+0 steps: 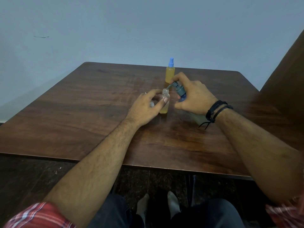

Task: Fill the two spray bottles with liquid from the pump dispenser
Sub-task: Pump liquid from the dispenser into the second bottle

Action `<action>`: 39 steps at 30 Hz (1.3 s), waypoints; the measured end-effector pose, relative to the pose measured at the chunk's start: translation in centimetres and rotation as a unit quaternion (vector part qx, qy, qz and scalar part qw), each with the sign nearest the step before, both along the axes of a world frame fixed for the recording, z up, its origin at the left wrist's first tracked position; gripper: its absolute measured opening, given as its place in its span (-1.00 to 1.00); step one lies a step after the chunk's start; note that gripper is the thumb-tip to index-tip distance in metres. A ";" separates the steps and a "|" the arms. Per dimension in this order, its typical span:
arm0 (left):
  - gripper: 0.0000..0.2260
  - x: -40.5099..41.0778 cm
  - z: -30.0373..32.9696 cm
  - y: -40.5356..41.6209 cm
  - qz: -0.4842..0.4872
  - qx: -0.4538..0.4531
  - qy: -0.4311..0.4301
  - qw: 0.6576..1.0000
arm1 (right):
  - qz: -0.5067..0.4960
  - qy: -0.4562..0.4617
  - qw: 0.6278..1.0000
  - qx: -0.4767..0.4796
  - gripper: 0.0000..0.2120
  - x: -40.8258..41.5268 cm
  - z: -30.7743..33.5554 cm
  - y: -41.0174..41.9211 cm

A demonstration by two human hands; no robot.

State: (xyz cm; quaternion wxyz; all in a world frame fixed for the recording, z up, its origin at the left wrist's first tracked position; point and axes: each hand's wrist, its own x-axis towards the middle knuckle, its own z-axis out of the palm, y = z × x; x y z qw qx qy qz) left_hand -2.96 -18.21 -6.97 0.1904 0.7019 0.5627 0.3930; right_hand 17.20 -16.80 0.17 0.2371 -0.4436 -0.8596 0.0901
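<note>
An uncapped clear spray bottle (pixel 165 102) stands upright on the brown table (pixel 82 104), with yellow liquid in its lower part. My left hand (pixel 146 107) grips it around the side. My right hand (pixel 192 96) holds the pump dispenser (pixel 180 92), a blue bottle with a grey-green pump head; a finger rests on top of the pump. The pump's spout reaches over the open neck of the clear bottle. Behind them stands a second spray bottle (pixel 170 73), full of yellow liquid and closed with a blue spray cap. A small pale object under my left hand is mostly hidden.
A blue-grey wall (pixel 131 30) runs behind the table's far edge. A dark wooden panel (pixel 287 79) rises at the right. The table's near edge (pixel 148 165) lies above my knees and feet.
</note>
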 end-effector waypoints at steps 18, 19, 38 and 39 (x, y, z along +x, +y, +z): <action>-0.61 -0.1 0.0 0.0 -0.011 0.006 -0.003 1.000 | -0.003 0.004 1.000 0.000 -0.39 0.0 0.0 -0.1; -0.61 -0.1 0.0 0.0 -0.011 0.007 -0.004 1.000 | -0.005 0.005 1.000 -0.003 -0.41 0.0 0.0 -0.1; -0.54 -0.3 -0.5 0.7 -0.003 0.007 -0.004 1.000 | -0.001 0.000 1.000 0.010 -0.39 0.0 0.0 -0.1; -0.55 -0.3 -0.5 0.7 -0.004 0.008 -0.004 1.000 | -0.001 0.000 1.000 0.010 -0.38 0.0 0.0 -0.1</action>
